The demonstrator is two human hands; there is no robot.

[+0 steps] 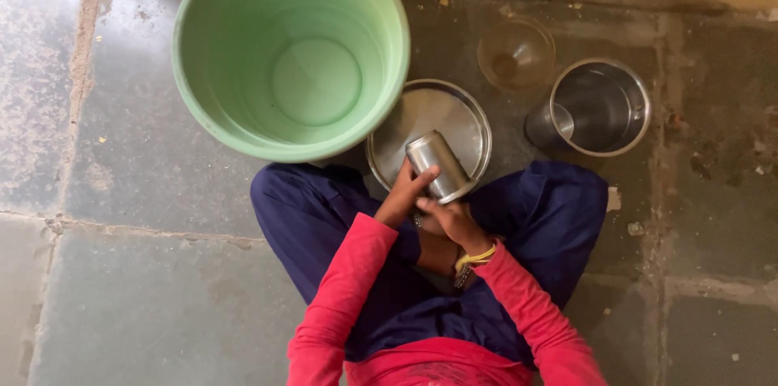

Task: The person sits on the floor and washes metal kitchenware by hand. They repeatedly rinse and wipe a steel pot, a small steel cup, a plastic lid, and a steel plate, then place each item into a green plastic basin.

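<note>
Seen from above, the left hand (403, 195) and right hand (450, 219) both grasp a tilted steel cup (438, 165) over a steel plate (466, 118) on the stone floor (146, 272). A green bucket (292, 53), glass bowl (516, 53) and steel pot (598, 106) sit nearby; the fingers seem wrapped around the cup.

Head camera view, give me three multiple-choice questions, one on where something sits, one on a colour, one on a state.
1. Where is the steel plate?
A. right of the green bucket
B. inside the bucket
C. left of the bucket

2. What colour are the sleeves?
A. white
B. red
C. yellow

3. How is the steel tumbler?
A. standing on the floor
B. held in both hands
C. lying in the steel pot

Answers: A, its rim meets the bucket's right side; B, both forearms show red; B, left hand and right hand grip it.
</note>
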